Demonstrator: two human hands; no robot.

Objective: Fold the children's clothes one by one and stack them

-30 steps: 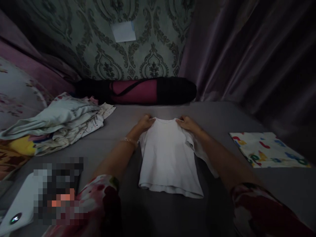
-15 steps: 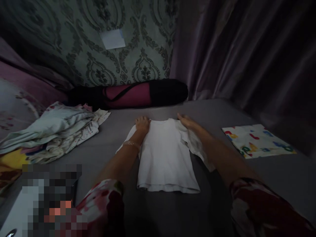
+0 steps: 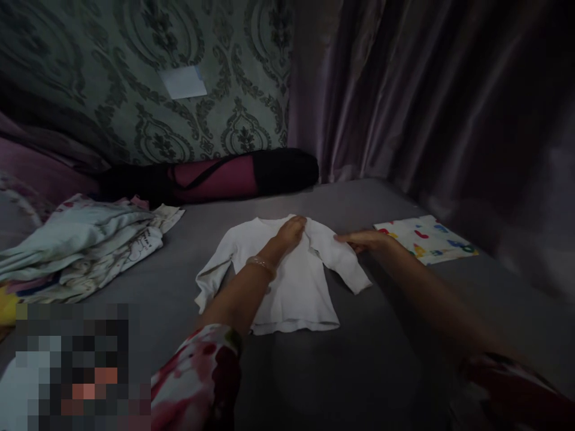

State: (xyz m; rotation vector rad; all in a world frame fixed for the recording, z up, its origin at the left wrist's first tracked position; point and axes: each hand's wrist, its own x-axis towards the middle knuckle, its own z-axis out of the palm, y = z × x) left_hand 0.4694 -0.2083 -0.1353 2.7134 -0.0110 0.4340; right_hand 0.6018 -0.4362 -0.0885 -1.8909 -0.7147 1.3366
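A small white long-sleeved shirt (image 3: 291, 293) lies spread on the grey sheet, its neckline at the far side and its hem toward me. My left hand (image 3: 291, 232) rests on it beside the collar, near the right shoulder, fingers laid against the cloth. That forearm, with a bracelet (image 3: 263, 266) at the wrist, crosses over and hides part of the shirt's front. At the right sleeve's outer edge is my right hand (image 3: 367, 240), fingers stretched out and the tips touching the sleeve. The left sleeve (image 3: 214, 272) lies bent downward.
A heap of clothes (image 3: 90, 245) lies at the left. On the right is a folded cloth with colourful letters (image 3: 426, 239). A long black and pink bag (image 3: 215, 178) lies along the wall, beside a purple curtain (image 3: 350, 90). The lower left corner is pixelated.
My left hand has shifted from the left shoulder to the right one. The right sleeve now lies spread outward, and my right hand has moved down beside it. The view has turned rightward.
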